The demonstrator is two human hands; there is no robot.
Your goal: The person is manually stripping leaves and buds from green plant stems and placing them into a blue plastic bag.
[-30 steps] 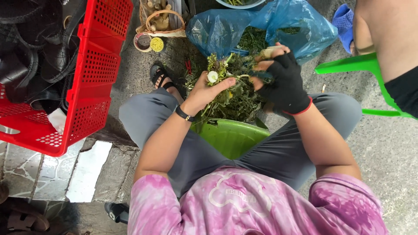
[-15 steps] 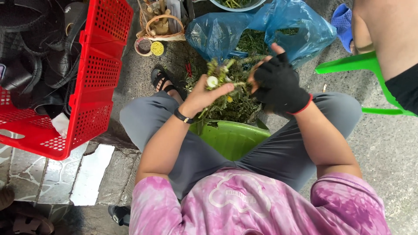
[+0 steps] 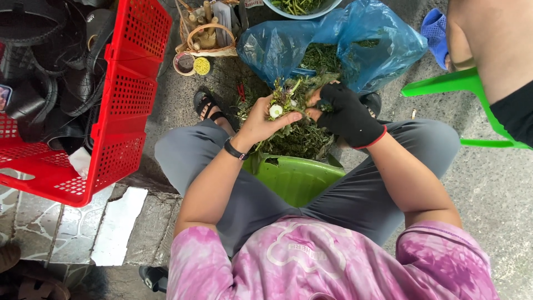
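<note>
Frame centre: bare left hand (image 3: pixel 260 123) and black-gloved right hand (image 3: pixel 345 113) both grip a herb bunch (image 3: pixel 288 100), above a green tub (image 3: pixel 294 176). Blue bag (image 3: pixel 383 44) above; red crate (image 3: pixel 119 105) left.

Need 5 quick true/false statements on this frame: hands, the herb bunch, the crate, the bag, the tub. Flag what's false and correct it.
1. The right hand wears a black glove. True.
2. The left hand is bare, with a dark band at the wrist. True.
3. Both hands grip one bunch of leafy green herbs. True.
4. The crate beside the person's left leg is blue. False: it is red, a perforated plastic crate with dark items inside.
5. The green tub sits behind the plastic bag. False: the tub sits between the person's knees, under the herbs, and the blue bag lies further out in front.
</note>
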